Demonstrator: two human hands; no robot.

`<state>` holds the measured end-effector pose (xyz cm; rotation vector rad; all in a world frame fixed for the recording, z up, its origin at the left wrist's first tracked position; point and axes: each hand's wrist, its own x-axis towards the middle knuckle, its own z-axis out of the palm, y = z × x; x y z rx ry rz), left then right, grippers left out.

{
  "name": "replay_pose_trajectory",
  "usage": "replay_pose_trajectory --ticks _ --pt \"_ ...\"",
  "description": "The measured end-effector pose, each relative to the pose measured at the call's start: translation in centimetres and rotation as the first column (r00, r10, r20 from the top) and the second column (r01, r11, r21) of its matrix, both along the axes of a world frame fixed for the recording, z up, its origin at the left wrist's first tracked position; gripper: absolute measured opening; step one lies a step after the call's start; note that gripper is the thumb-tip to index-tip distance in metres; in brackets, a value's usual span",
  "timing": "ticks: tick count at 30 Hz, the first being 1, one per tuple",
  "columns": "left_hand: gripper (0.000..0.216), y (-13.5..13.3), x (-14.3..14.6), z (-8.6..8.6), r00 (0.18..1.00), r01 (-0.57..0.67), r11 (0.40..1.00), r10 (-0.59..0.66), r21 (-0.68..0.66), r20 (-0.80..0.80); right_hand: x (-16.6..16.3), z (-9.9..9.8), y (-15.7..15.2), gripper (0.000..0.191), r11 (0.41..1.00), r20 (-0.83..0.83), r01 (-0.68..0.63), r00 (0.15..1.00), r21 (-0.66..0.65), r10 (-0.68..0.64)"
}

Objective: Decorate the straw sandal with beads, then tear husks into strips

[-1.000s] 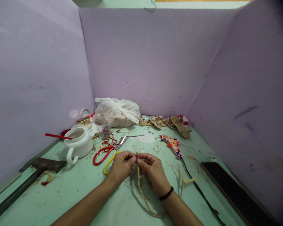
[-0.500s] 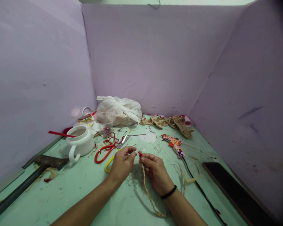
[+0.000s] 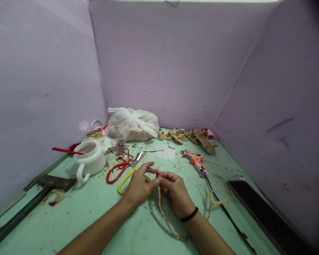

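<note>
A braided straw cord [image 3: 164, 216] curls across the green table [image 3: 101, 212] and rises to my fingers. Its top end carries a small red thread knot [image 3: 156, 173]. My left hand [image 3: 139, 186] pinches that end with thumb and fingers pressed together. Touching it from the right, my right hand [image 3: 177, 193] closes round the cord just below the knot; a black band sits on its wrist. Red and yellow handled scissors [image 3: 123, 170] lie just left of my left hand.
A white pot [image 3: 89, 163] with a red stick stands at the left, a tied plastic bag [image 3: 134, 124] behind it. Woven straw pieces [image 3: 191, 137] lie at the back, a patterned glue gun [image 3: 196, 163] with black cable on the right, a dark slab [image 3: 257, 209] beside it. Purple panels enclose the table.
My hands parted slightly half a second ago and have closed together again on the red-tipped end of the cord. The view shifted a little.
</note>
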<state>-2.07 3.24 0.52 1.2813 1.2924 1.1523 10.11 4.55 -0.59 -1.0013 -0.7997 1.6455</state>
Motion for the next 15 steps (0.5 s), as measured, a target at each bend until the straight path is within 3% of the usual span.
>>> replay_pose_trajectory --ticks 4,8,15 --pt "0.038 0.21 0.03 0.05 0.999 -0.043 0.999 0.042 -0.032 -0.025 0.04 0.00 -0.09 0.022 1.000 0.009 -0.029 1.000 0.011 0.029" --pt "0.015 0.26 0.02 -0.24 0.993 -0.087 0.996 0.089 0.020 -0.082 0.02 -0.03 -0.13 0.021 0.999 0.021 -0.033 0.999 0.023 0.032" --pt "0.009 -0.21 0.03 -0.20 0.964 -0.104 0.980 0.141 0.170 -0.226 -0.03 0.09 -0.16 0.023 0.998 0.051 -0.023 0.998 0.063 0.019"
